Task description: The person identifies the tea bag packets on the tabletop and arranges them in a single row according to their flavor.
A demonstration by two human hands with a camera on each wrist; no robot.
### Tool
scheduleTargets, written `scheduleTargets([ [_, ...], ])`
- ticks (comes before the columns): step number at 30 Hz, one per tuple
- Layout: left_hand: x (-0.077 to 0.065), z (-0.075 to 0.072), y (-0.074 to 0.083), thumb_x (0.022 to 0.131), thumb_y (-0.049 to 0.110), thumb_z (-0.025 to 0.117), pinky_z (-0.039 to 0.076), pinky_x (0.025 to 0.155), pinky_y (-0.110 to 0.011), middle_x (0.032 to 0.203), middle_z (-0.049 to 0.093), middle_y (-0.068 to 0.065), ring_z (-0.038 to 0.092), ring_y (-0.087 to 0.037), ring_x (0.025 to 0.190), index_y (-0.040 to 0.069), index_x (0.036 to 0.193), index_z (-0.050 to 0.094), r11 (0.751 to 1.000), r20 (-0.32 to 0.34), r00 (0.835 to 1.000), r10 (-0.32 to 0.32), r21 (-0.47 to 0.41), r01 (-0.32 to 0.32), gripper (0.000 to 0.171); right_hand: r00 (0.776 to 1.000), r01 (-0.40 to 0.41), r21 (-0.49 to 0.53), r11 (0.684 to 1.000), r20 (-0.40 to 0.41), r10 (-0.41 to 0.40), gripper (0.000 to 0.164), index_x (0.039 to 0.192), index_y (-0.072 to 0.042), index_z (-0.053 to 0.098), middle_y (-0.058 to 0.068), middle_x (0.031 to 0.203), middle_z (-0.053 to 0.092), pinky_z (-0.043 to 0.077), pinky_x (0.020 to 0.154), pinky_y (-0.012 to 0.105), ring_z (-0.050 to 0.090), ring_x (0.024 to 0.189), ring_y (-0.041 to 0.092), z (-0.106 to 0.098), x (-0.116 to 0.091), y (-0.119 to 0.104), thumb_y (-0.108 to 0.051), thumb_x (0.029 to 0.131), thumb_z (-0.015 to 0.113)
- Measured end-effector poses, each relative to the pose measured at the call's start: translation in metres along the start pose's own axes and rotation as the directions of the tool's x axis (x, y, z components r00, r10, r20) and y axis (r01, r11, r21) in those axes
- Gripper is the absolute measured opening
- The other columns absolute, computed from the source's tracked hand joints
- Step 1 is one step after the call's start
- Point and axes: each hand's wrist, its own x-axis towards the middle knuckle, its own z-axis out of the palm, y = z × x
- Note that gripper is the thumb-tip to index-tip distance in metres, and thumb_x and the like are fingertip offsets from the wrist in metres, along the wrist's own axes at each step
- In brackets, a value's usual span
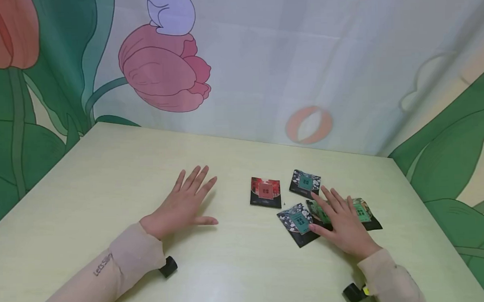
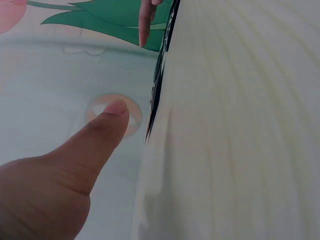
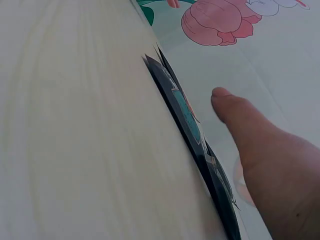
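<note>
My left hand hovers low over the left half of the table with its fingers spread and holds nothing. To its right lies a flat square sachet with a red picture. My right hand reaches over green-labelled sachets, its fingers spread and partly hiding them. A blue floral sachet lies at its thumb, and a second blue floral sachet lies beyond its index fingertip. In the right wrist view the thumb stands apart from the edge-on sachets.
The sachets lie on a pale wooden table. Behind it hangs a curtain printed with tulips and leaves, meeting the table's back edge. A black wrist device sits below the left sleeve, another black device by the right sleeve.
</note>
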Motion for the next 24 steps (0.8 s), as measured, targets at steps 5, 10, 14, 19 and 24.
scheduleTargets([
  [5,0.003,-0.002,0.003,0.077,0.063,0.067,0.005,0.12,-0.057,0.16,0.015,-0.02,0.009,-0.038,0.149,0.008,0.151,0.027,1.0,-0.009,1.0,0.011,-0.001,-0.011,0.101,1.0,-0.006,0.032,0.999,0.01,0.006,0.08,0.153,-0.023,0.025,0.014,0.16,0.019,0.009,0.112,0.07,0.016,0.147,0.04,-0.002,0.003,-0.002,-0.053,0.088,0.06],
  [10,0.006,-0.004,0.009,0.077,0.062,0.067,0.009,0.119,-0.058,0.159,0.019,-0.021,0.016,-0.039,0.147,0.006,0.149,0.032,0.998,-0.04,0.998,0.051,0.026,-0.05,0.098,1.0,0.001,0.036,0.999,0.011,-0.001,0.078,0.152,-0.02,0.027,0.015,0.159,0.022,0.011,0.113,0.068,0.017,0.146,0.04,-0.005,0.005,-0.005,-0.052,0.088,0.06],
  [14,0.01,-0.006,0.016,0.077,0.061,0.068,0.012,0.119,-0.057,0.157,0.023,-0.021,0.019,-0.039,0.147,0.005,0.148,0.035,0.996,-0.051,0.995,0.08,0.044,-0.078,0.096,1.0,0.009,0.056,0.998,0.011,-0.009,0.077,0.152,-0.019,0.028,0.015,0.158,0.024,0.016,0.113,0.066,0.021,0.145,0.041,-0.007,0.006,-0.009,-0.05,0.089,0.061],
  [19,0.017,-0.007,0.023,0.077,0.06,0.068,0.014,0.119,-0.056,0.156,0.029,-0.019,0.023,-0.037,0.146,0.005,0.146,0.037,0.993,-0.046,0.993,0.106,0.056,-0.103,0.094,1.0,0.009,0.106,0.994,0.028,-0.012,0.076,0.153,-0.022,0.026,0.013,0.158,0.024,0.03,0.106,0.067,0.027,0.142,0.042,-0.01,0.005,-0.017,-0.048,0.09,0.061],
  [24,0.023,-0.006,0.029,0.078,0.058,0.069,0.017,0.119,-0.055,0.153,0.035,-0.019,0.029,-0.037,0.144,0.005,0.144,0.041,0.99,-0.042,0.99,0.133,0.058,-0.13,0.089,0.999,0.004,0.123,0.992,0.044,-0.009,0.073,0.151,-0.023,0.03,0.01,0.158,0.027,0.039,0.101,0.065,0.032,0.14,0.04,-0.012,0.005,-0.024,-0.048,0.09,0.06],
])
